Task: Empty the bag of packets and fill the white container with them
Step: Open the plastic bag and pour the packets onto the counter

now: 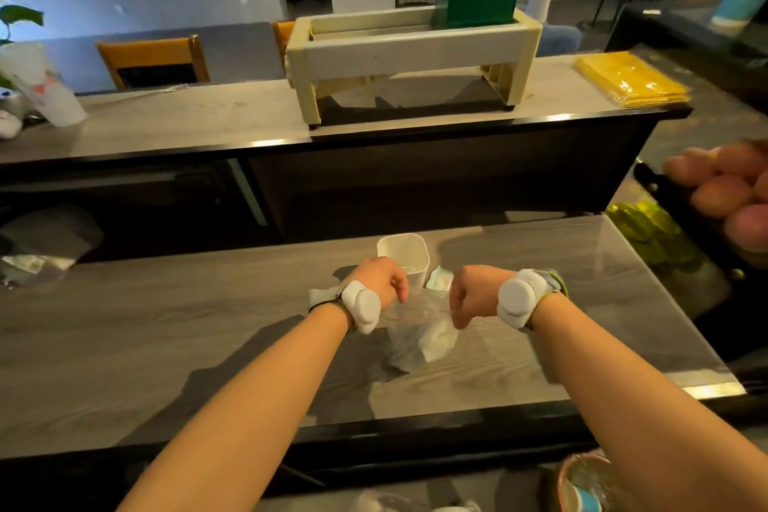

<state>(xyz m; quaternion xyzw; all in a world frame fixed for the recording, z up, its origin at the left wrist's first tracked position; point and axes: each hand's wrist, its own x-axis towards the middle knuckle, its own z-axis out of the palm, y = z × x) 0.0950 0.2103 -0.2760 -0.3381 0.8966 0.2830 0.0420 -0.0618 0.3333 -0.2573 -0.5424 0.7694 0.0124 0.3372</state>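
From the head view, the left hand (380, 281) and right hand (473, 295) each pinch one end of the clear bag (417, 339) at its red-lined mouth, which runs left to right between them. The bag's body hangs below the grip with packets inside, low over the desk (166, 324). The white container (405, 251) stands just beyond, nearer the left hand; one packet (440, 278) lies beside it.

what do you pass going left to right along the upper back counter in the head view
clear plastic cup → cream rack with a green container standing at its right end → yellow stack
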